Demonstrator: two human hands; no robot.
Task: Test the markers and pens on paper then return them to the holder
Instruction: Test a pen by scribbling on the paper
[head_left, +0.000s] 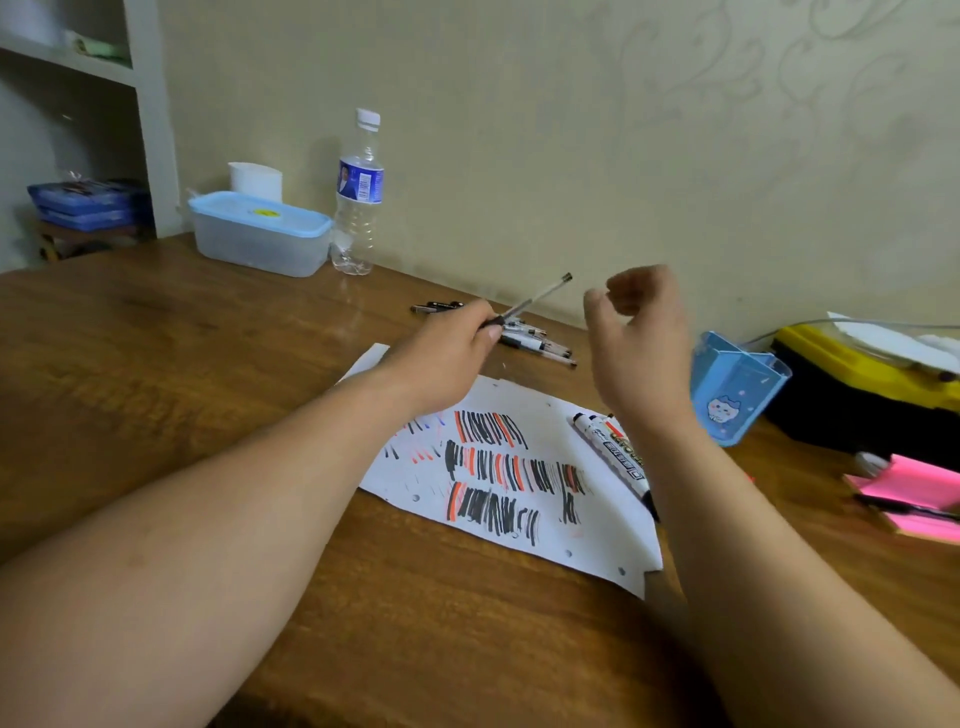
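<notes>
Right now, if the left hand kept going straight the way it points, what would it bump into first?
Probably the loose pens on the table just beyond the left hand, which grips a clear pen. Height is unclear: if the hand is raised, it would pass over them toward the wall.

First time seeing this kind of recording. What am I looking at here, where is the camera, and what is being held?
No robot: a person's two bare hands, filmed by one head-worn camera looking down. The left hand grips a clear pen; the right hand is raised, fingers curled, nothing visible in it. On the wooden table lie a paper with black and red test strokes, markers on it, a pile of pens behind, and a blue holder to the right.
</notes>
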